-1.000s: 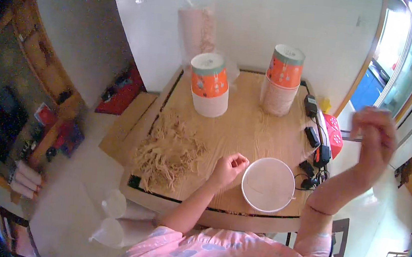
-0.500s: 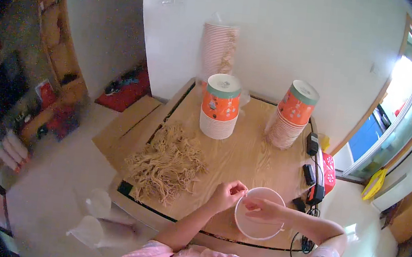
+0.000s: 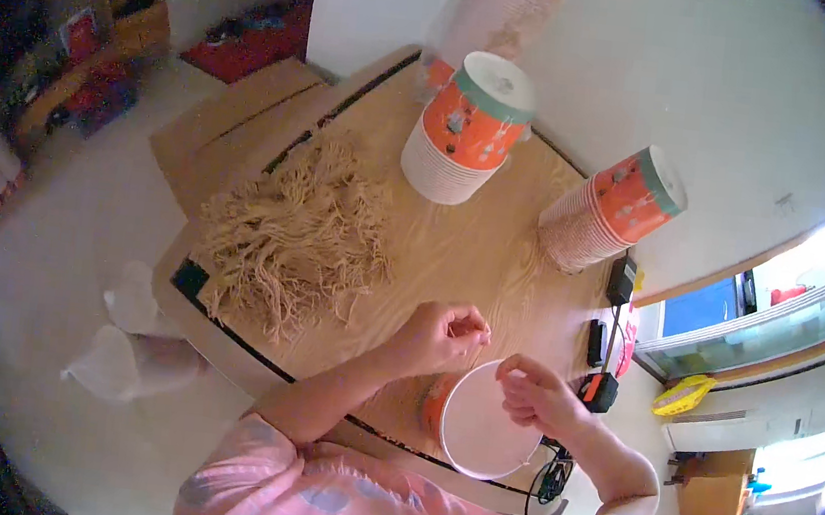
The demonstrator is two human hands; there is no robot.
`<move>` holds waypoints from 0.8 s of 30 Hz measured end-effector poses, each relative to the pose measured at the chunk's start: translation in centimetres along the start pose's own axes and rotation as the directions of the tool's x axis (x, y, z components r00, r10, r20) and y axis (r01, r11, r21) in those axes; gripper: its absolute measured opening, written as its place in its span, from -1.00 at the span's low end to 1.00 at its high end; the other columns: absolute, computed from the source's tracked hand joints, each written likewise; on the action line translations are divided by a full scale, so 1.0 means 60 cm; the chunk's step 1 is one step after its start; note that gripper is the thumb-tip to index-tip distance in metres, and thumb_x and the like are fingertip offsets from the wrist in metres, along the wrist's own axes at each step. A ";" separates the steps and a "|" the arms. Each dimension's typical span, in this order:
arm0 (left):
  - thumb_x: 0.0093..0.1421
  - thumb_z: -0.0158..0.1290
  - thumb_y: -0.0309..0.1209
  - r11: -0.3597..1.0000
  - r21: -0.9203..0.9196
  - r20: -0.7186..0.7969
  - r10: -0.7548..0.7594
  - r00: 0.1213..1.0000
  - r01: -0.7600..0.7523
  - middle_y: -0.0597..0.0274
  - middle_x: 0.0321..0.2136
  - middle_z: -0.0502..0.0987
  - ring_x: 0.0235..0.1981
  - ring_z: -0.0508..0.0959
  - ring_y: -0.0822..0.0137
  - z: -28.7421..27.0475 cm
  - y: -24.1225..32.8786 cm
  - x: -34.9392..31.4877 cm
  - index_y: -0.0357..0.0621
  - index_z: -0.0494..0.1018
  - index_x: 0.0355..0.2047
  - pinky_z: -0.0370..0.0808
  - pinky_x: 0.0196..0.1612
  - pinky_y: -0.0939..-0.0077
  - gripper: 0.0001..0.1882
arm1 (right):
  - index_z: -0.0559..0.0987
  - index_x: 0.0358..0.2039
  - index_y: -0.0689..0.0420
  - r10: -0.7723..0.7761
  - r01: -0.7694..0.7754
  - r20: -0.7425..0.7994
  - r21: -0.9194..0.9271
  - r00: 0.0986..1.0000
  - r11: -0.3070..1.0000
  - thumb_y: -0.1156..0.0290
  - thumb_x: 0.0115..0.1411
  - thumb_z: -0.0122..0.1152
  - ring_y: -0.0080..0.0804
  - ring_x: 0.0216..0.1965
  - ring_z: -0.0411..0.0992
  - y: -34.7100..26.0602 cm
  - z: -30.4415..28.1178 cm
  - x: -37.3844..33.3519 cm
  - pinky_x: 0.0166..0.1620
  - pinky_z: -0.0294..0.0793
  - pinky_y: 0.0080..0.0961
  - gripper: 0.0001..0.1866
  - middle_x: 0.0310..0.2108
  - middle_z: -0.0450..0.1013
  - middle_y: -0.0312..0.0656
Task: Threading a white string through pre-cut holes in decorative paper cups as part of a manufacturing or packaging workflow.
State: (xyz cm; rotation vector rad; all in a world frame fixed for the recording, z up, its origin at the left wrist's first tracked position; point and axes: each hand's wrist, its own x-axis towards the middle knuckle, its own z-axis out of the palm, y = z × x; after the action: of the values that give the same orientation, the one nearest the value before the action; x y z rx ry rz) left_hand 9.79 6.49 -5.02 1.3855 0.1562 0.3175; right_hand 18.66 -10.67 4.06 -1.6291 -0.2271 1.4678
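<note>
Sitting at a wooden surface [image 3: 493, 256] w/ both hands working over a white-lidded paper cup [image 3: 480, 428], which is standing at the near edge, roughly 5 o'clock in the view, orange side just showing under the lid. Left hand [image 3: 442, 335] hovering just past the cup's rim at about 11 o'clock of it, grip pinched together thumb-to-fingers around something thin, prob a strand, too small to tell for sure. Right hand [image 3: 538, 398] resting over the cup's rim at about 1 o'clock of it, fingers curled in w/ tips pressed together, touching or nearly touching the lid edge, can't tell if anything's actually pinched in there.

Lying at 9 o'clock of the hands: big heap of pale tan strands [image 3: 292, 233], spreading across the left part of the surface, well apart from the cup. Standing toward 12 o'clock: stack of orange cups w/ a pale lid [image 3: 466, 127], upright-ish. Leaning at about 2 o'clock: second orange cup stack [image 3: 617, 209], tilting over. Sitting along the right edge: black adapter [image 3: 622, 277] plus a small black-and-orange gadget [image 3: 602, 391], cables trailing off. Wearing a pink sleeve [image 3: 307, 493] at the bottom of the view.
</note>
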 end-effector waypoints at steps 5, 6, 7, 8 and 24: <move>0.03 0.06 -0.41 0.943 0.290 0.110 0.139 0.984 -0.166 0.09 -0.57 0.52 -0.53 0.54 0.24 -0.011 0.038 0.013 -0.15 0.47 -0.48 0.44 -0.41 0.42 -0.91 | 0.40 -0.12 0.09 -0.066 0.068 -0.041 0.063 0.997 0.996 0.47 0.16 0.05 -0.63 -0.43 0.28 0.084 -0.033 0.042 -0.34 0.33 -0.66 -0.75 -0.45 0.31 -0.38; 0.03 0.06 -0.41 0.947 0.264 0.121 0.154 0.981 -0.181 0.09 -0.57 0.52 -0.53 0.54 0.24 -0.010 0.040 0.018 -0.15 0.47 -0.48 0.44 -0.41 0.42 -0.91 | 0.40 -0.11 0.10 -0.112 0.114 -0.055 0.023 0.992 0.993 0.48 0.15 0.06 -0.62 -0.39 0.30 0.097 -0.040 0.050 -0.33 0.34 -0.65 -0.74 -0.40 0.33 -0.37; 0.04 0.05 -0.38 0.878 0.405 0.216 0.180 0.960 -0.256 0.08 -0.57 0.51 -0.52 0.54 0.21 -0.012 0.042 0.021 -0.14 0.46 -0.48 0.44 -0.41 0.38 -0.90 | 0.39 -0.11 0.11 -0.160 0.159 -0.060 -0.017 0.985 0.987 0.48 0.14 0.06 -0.61 -0.35 0.32 0.102 -0.035 0.057 -0.31 0.35 -0.65 -0.73 -0.36 0.35 -0.35; 0.04 0.04 -0.36 0.780 0.528 0.311 0.192 0.931 -0.337 0.08 -0.56 0.51 -0.50 0.54 0.17 -0.012 0.048 0.024 -0.14 0.45 -0.47 0.44 -0.40 0.34 -0.88 | 0.39 -0.13 0.10 -0.143 0.143 -0.049 -0.006 0.989 0.990 0.49 0.14 0.06 -0.61 -0.32 0.32 0.097 -0.026 0.055 -0.29 0.34 -0.65 -0.75 -0.34 0.35 -0.36; 0.03 0.06 -0.37 0.832 0.440 0.248 0.248 0.936 -0.337 0.09 -0.51 0.49 -0.44 0.52 0.10 -0.021 0.040 0.054 -0.17 0.43 -0.46 0.42 -0.40 0.32 -0.86 | 0.41 -0.38 0.19 -0.318 0.320 0.037 -0.098 0.947 0.942 0.27 0.28 -0.14 -0.49 -0.36 0.36 -0.008 -0.018 0.042 -0.24 0.34 -0.57 -0.74 -0.42 0.39 -0.23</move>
State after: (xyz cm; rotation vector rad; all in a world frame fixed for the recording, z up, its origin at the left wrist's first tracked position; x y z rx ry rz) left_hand 12.18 9.01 -2.67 1.9304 -0.1473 0.4250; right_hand 20.50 -9.24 2.50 -1.5722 -0.5610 1.2408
